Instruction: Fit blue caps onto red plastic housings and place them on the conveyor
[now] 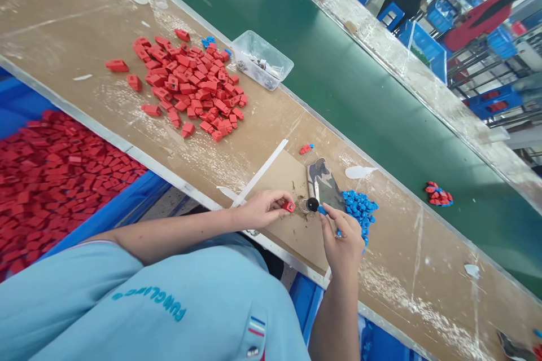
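Between the thumb and fingers of my left hand (265, 208) is a red plastic piece (289, 206), its hollow end turned toward the right. My right hand (344, 237) pinches a small blue plastic piece (322, 210) close to a little container with a black top (312, 205). Whether the blue piece touches that container I cannot tell. Both hands are over a cardboard sheet (271, 180) with dark smudges. Just beyond them lies a camouflage-patterned case (328, 183), and a pile of blue pieces (359, 211) sits beside my right hand.
A large heap of red pieces (190, 84) covers the bench's left part, near a clear plastic tub (262, 62). A blue crate (97, 203) of red pieces stands below the bench edge. Along the far side runs a green conveyor belt (359, 84) carrying a small red-blue cluster (438, 194).
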Demonstrator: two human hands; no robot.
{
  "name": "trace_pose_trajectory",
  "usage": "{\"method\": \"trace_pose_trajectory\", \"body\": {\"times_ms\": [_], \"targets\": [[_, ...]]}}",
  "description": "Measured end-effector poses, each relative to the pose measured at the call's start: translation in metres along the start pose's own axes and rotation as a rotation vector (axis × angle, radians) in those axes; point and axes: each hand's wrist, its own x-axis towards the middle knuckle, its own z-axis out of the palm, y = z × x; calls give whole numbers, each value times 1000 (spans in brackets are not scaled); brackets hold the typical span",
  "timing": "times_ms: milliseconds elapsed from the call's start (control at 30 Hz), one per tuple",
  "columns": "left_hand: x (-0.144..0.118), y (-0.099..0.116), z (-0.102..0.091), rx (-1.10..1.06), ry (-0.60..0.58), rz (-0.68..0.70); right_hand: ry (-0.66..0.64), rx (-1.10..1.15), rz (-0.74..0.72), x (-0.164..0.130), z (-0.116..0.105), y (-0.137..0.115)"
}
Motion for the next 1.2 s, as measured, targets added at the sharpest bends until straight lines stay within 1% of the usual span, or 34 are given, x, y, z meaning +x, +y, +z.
{"method": "trace_pose_trajectory", "body": {"times_ms": [200, 333, 400, 500, 567, 667, 767, 900, 1067, 1200], "targets": [[0, 2, -2, 25, -22, 17, -45, -6, -24, -2, 1, 2], [0, 0, -3, 56, -21, 80, -87, 27, -21, -3, -4, 4], [0, -2, -3, 85, -16, 100, -119, 78, 1, -4, -9, 2], [0, -3, -3, 115, -25, 100, -146, 216, 66, -6, -12, -7], [-1, -2, -3, 110, -40, 95, -143, 301, 115, -8, -11, -17], [-1, 0, -4, 109, -43, 87, -152, 359, 157, -11, -2, -32], [-2, 1, -4, 155, -33, 97, -155, 370, 161, -14, 8, -38], [-3, -3, -5, 232, -46, 149, -165, 361, 145, -16, 15, -37], [-5, -8, -7, 324, -21, 274, -157, 367, 122, -20, 14, -37], [-7, -6, -8, 413, -91, 343, -149, 304, 72, -25, 10, -40]]}}
